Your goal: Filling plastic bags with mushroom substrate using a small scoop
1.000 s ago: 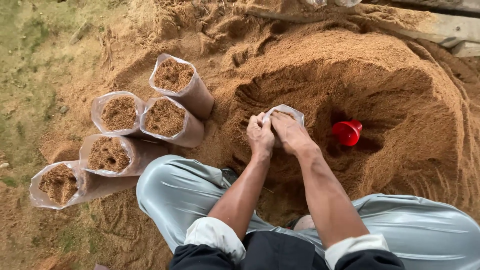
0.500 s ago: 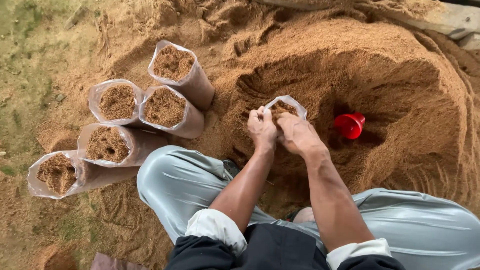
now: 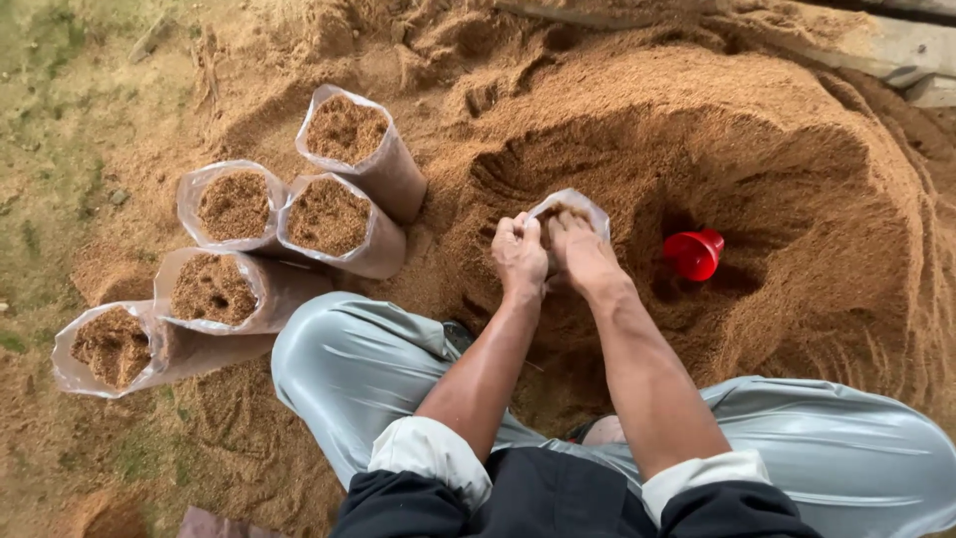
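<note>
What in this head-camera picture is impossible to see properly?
- Clear plastic bag in the scooped hollow: its lower part is hidden behind the left hand and right hand.
- Small red plastic scoop: partly sunk in the brown sawdust pile.
- Five filled clear bags: fill depth hidden; the pale plank is cut by the frame edge.

Outdoor potting yard: sawdust heap (image 3: 797,199), filled bags (image 3: 329,219), bare ground (image 3: 60,149)

- Five filled clear plastic bags, round-mouthed and packed with brown sawdust, cluster at the left foot of the sawdust heap (image 3: 797,179): rear bag (image 3: 349,134), two middle bags (image 3: 231,206) (image 3: 329,219), two nearer bags (image 3: 214,289) (image 3: 110,347).
- A sixth clear bag (image 3: 570,211), mouth open, stands in the heap's hollow.
</note>
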